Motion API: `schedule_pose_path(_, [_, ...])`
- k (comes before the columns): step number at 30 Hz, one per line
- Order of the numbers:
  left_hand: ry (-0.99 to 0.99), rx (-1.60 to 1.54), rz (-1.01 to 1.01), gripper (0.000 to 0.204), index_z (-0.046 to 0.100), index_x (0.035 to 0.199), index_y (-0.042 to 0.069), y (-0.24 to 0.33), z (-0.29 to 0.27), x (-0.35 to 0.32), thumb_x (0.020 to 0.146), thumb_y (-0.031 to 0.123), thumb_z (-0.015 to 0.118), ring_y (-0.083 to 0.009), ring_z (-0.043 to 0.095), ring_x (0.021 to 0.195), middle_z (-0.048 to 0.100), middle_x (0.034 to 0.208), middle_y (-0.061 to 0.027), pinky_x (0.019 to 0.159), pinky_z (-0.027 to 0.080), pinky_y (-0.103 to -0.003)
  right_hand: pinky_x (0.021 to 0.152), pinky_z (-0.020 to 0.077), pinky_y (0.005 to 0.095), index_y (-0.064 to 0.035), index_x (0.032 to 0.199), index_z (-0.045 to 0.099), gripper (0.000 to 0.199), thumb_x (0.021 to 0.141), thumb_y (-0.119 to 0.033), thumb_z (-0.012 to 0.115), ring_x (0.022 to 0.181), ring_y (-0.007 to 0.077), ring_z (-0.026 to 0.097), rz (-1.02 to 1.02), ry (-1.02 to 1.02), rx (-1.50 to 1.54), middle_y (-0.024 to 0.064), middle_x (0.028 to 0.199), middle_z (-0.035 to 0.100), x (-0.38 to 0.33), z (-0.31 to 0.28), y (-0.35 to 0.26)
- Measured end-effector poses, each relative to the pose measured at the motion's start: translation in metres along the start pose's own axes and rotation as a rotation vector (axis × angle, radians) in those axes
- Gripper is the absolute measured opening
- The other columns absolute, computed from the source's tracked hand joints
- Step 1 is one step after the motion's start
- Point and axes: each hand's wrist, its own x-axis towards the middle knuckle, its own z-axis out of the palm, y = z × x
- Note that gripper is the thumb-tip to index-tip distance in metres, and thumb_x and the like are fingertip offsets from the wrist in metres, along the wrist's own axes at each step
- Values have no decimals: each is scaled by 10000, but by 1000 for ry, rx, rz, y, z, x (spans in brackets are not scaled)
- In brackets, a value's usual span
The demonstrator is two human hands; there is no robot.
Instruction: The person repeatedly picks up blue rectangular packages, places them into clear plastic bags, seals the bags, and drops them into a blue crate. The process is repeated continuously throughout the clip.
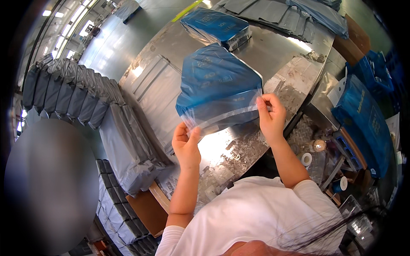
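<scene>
Between my hands is a blue plastic bag (215, 79) with a clear flap (230, 112) along its near edge. My left hand (186, 143) pinches the flap's left corner between thumb and fingers. The right corner is pinched in my right hand (271, 113). The bag's far part rests over the metal table (260, 51), close to a stack of similar blue bags (215, 26). A whitish strip runs across the flap, and the flap is pulled taut.
Grey packed bags (70, 87) stand in a row at the left, with more grey packages (126, 149) beside the table. Flat grey bags (269, 15) lie at the far edge. Right of me are blue packages (363, 123), a blue crate (376, 72) and a tape roll (306, 159).
</scene>
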Motion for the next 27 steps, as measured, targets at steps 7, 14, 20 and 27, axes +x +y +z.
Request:
schedule_pose_path(7, [18,-104,-74,88,572,800,22,-6,-17,-2,854,90,557,-59,515,685,569,769,-2,615,430,-194,568,402,198,-14,769,499,106,803,-58,589,638,55,512,311,-223,330,21,684,569,-3,-1,-14])
schedule_pose_path(14, [54,-246,-110,103,577,809,21,-8,-19,-11,864,99,538,-139,582,755,610,821,-54,754,500,-345,541,391,178,-15,765,491,99,815,-30,575,576,45,518,314,-208,501,21,634,567,-1,3,5])
schedule_pose_path(20, [-5,-335,-139,103,579,820,14,-20,-18,-14,866,90,527,-172,601,795,623,845,-74,789,494,-382,506,360,169,-31,761,474,107,847,-39,537,529,31,461,294,-125,591,-7,601,519,1,1,11])
schedule_pose_path(27, [-9,-322,-138,102,580,825,10,-22,-12,-17,866,77,515,-175,601,805,626,871,-86,822,477,-396,458,309,164,-43,755,459,131,860,-71,532,490,15,394,408,-229,606,-32,575,471,7,-11,9])
